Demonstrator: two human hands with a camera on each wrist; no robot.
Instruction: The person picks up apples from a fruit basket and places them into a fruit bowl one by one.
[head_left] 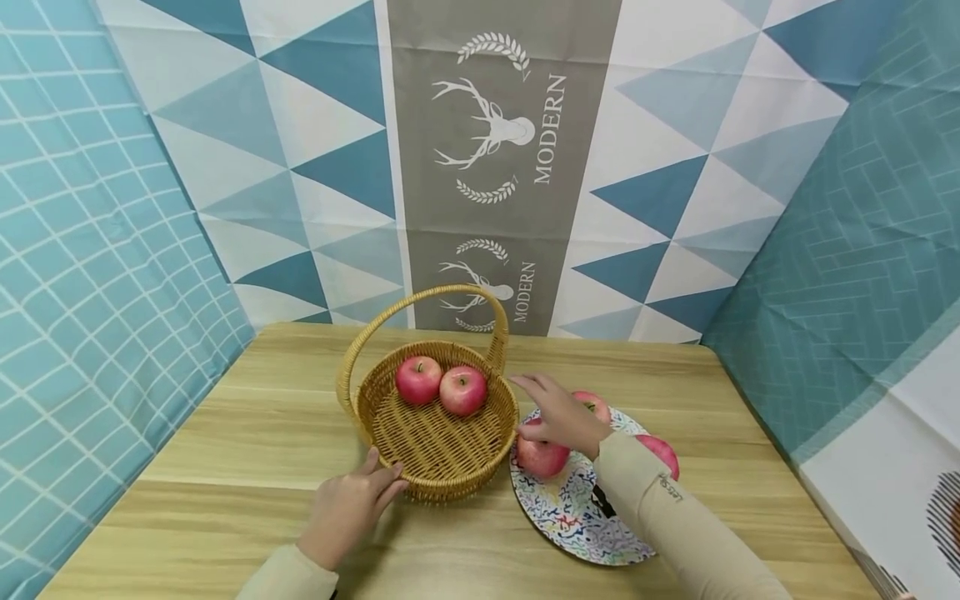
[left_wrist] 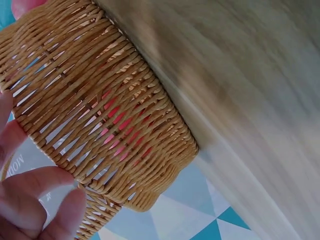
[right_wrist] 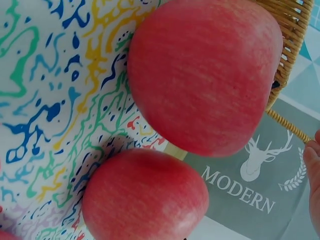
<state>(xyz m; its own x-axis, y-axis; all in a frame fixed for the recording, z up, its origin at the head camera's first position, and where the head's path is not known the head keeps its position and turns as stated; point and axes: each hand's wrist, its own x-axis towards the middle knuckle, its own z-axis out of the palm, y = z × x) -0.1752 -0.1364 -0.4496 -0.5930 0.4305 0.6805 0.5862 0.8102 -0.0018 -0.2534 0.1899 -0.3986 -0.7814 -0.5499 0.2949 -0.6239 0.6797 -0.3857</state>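
In the head view a wicker basket (head_left: 435,446) with an arched handle stands on the wooden table. Two red apples (head_left: 462,391) lie inside its far half. My left hand (head_left: 347,508) rests its fingertips on the basket's near-left rim; the left wrist view shows these fingers (left_wrist: 42,180) against the woven edge. To the right is a round plate (head_left: 558,521) with a multicoloured squiggle pattern. My right hand (head_left: 562,414) is above it, fingers extended towards the basket, over an apple (head_left: 543,454). More apples (head_left: 658,454) are on the plate, partly hidden by my arm and hand.
Wooden tabletop (head_left: 247,450) surrounds the basket and plate. Behind it hangs a geometric cloth (head_left: 330,167) with a deer print. Blue tile-patterned sheets (head_left: 82,208) stand at both sides. A white object (head_left: 892,467) sits at the far right edge.
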